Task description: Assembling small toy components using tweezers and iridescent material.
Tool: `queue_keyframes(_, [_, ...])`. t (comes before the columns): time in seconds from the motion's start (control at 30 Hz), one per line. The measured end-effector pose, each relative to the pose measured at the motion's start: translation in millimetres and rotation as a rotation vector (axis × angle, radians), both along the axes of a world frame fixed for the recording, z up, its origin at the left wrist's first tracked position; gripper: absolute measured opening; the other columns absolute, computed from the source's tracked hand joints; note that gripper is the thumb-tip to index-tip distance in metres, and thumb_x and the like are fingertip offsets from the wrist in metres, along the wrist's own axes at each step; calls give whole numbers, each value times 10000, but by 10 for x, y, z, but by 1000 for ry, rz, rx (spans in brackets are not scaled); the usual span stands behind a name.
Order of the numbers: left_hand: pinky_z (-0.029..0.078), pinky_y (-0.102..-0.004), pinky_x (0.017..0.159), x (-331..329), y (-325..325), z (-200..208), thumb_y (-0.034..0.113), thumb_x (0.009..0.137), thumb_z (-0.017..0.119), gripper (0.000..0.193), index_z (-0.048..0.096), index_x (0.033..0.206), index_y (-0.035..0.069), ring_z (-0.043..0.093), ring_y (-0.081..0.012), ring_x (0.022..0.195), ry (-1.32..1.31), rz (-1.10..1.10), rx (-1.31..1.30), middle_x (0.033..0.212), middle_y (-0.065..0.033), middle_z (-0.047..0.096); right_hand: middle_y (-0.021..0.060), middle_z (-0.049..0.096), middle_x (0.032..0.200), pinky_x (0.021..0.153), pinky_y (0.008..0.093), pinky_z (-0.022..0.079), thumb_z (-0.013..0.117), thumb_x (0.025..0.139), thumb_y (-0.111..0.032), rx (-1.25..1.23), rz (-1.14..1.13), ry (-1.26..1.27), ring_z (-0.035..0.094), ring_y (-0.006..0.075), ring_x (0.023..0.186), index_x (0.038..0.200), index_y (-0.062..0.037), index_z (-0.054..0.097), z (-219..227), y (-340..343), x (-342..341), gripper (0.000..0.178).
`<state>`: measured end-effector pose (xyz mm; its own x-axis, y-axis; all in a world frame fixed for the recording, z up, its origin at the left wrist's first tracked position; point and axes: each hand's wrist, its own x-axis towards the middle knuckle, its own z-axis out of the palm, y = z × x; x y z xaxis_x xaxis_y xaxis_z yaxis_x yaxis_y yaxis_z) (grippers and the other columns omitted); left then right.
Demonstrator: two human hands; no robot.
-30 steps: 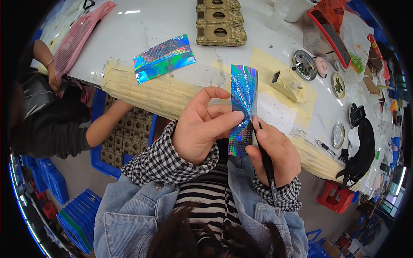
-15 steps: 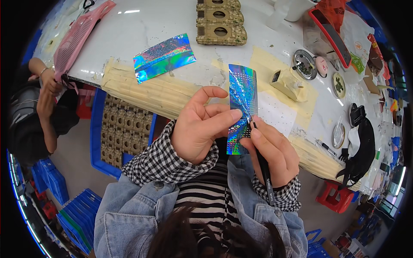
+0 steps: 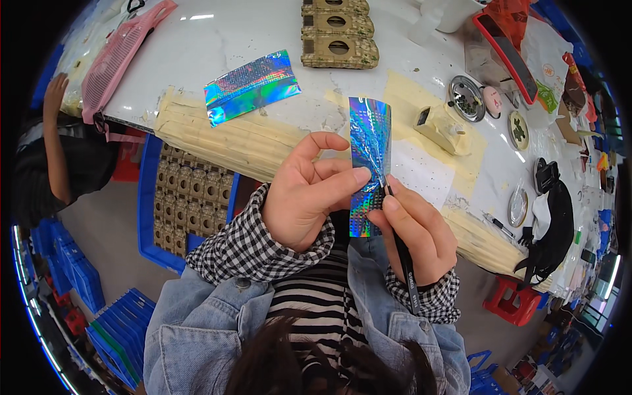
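Note:
My left hand (image 3: 299, 197) pinches a shiny holographic sticker sheet (image 3: 368, 125) between thumb and fingers, upright in front of my chest. The sheet bears rows of tiny marks and is creased where the thumb presses. In my right hand (image 3: 424, 234) are black tweezers (image 3: 404, 263), gripped like a pen. Their tips meet the sheet's right side, just right of my left thumb; whether they grip a sticker is too small to tell. A second holographic sheet (image 3: 253, 89) lies on the table to the left. Several camouflage-patterned casings (image 3: 339, 54), each with a round hole, sit in a row beyond.
Tape covers the table's front edge (image 3: 217, 141). Left below stands a blue crate (image 3: 146, 220) of camouflage casings. Rightward are a tape-wrapped block (image 3: 441, 131), round metal dishes (image 3: 466, 99), a red-edged phone (image 3: 505, 59) and a black bag (image 3: 556, 227). Another person's arm (image 3: 54, 141) is at far left.
The sheet has turned slightly in my hands, and its right side looks narrower. My hands have barely moved. At far left, the other person's hand has left the pink basket and moved up the table.

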<state>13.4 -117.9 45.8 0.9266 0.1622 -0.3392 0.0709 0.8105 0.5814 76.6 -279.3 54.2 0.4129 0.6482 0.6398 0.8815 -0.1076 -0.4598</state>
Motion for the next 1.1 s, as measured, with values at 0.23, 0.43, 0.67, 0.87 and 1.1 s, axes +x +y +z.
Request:
queue_keyframes(0.23, [527,-278,715,-6,7,-3,-22,852,592,365,384,1147,30,645,-162,825,6,2,-2,932,-136,657,231,630,1009,746,318,559,754,679,17,-10,-38,12,658,284,876,987,43,646,34,18,-12,328])
queue_keyframes(0.43, [524,-271,716,-7,3,-21,-27,847,596,365,387,1140,35,643,-159,829,-2,7,8,932,-132,658,219,639,994,735,319,563,760,679,11,-7,-61,30,666,274,844,983,28,650,48,40,-20,323])
queue_keyframes(0.67, [524,-276,724,-6,-1,-16,-24,849,595,375,375,1146,37,641,-163,840,4,5,0,938,-131,656,241,610,1061,743,316,557,740,680,46,15,-14,33,657,287,873,1017,46,629,4,9,-6,355])
queue_keyframes(0.87, [524,-279,714,-5,5,-23,-25,847,597,372,376,1141,40,641,-162,834,-6,13,-14,934,-133,656,227,630,1014,729,314,561,747,678,36,7,-38,26,662,279,848,992,37,642,23,35,-13,331])
queue_keyframes(1.1, [504,-257,692,-5,-12,-29,-28,841,604,371,382,1128,45,633,-149,806,10,31,15,915,-130,657,206,651,956,709,313,571,759,677,19,-2,-81,74,672,267,819,955,22,653,78,69,-26,297])
